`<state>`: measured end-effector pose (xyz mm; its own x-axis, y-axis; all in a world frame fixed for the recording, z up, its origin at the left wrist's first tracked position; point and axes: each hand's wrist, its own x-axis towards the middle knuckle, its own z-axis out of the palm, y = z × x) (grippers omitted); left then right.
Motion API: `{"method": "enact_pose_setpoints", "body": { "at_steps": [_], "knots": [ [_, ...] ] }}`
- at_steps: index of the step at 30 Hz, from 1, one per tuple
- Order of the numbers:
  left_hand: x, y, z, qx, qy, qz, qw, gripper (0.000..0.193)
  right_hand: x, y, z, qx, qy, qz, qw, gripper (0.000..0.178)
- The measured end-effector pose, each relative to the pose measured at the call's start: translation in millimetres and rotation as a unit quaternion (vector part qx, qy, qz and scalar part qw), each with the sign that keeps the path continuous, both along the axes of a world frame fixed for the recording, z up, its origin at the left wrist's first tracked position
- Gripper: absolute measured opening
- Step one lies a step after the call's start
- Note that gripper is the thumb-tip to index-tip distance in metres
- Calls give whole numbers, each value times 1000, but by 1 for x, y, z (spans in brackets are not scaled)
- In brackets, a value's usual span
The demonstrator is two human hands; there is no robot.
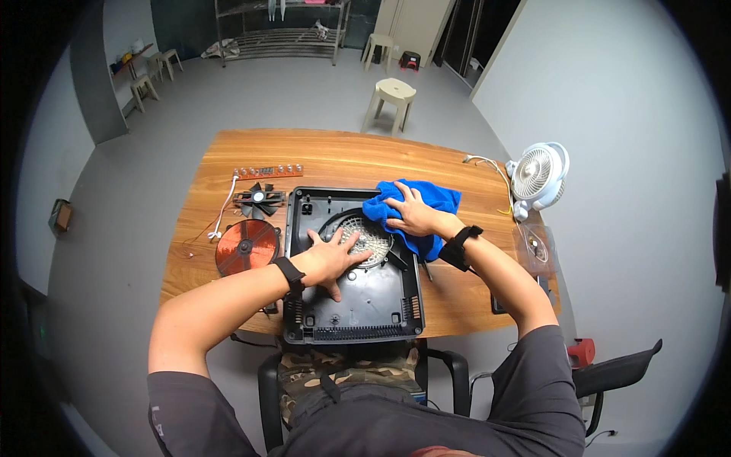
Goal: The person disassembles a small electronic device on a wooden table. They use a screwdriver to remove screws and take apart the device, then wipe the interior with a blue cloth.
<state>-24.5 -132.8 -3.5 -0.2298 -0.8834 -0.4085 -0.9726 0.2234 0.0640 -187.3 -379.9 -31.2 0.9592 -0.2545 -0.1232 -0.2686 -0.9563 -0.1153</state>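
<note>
In front of me on the wooden table lies a black plastic housing (354,301), its hollow side up, with a round vent grille (364,242) inside. My left hand (331,263) rests in it with fingers spread, partly over the grille. At the housing's far right corner, my right hand (411,213) presses a blue cloth (438,199) against the rim, fingers curled over it. The cloth hangs over the right edge. Left of the housing are a round copper coil (246,247), a small black fan (259,199) and a narrow circuit board (268,171) with a white cable.
A light-blue desk fan (537,175) stands at the table's right end, with a clear plastic bag (535,247) below it. A black chair's armrests flank my lap. Beyond the table (320,145) stand a cream stool (396,95) and a metal rack (282,42).
</note>
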Motion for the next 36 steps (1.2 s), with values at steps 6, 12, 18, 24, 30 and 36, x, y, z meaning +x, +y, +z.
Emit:
{"method": "enact_pose_setpoints", "body": {
  "at_steps": [6, 12, 18, 24, 30, 36],
  "knots": [
    [2, 2, -8, -22, -17, -2, 1000, 132, 7, 2, -6, 12, -21, -9, 1000, 59],
    [3, 0, -8, -18, -20, -8, 1000, 133, -1, -2, -23, -41, -74, 40, 996, 56],
    [2, -2, -16, -34, -27, -14, 999, 135, -3, -10, -37, -114, -96, 88, 985, 52],
    [4, 1, -16, -42, -23, -15, 999, 133, 2, 8, -17, -31, -80, 7, 996, 50],
    [2, -2, -16, -49, -32, -19, 998, 135, -6, -2, -24, -66, -97, 46, 992, 50],
    [5, 1, -16, -49, -21, -14, 998, 136, 0, -3, -32, -68, -91, 52, 992, 49]
  ]
}}
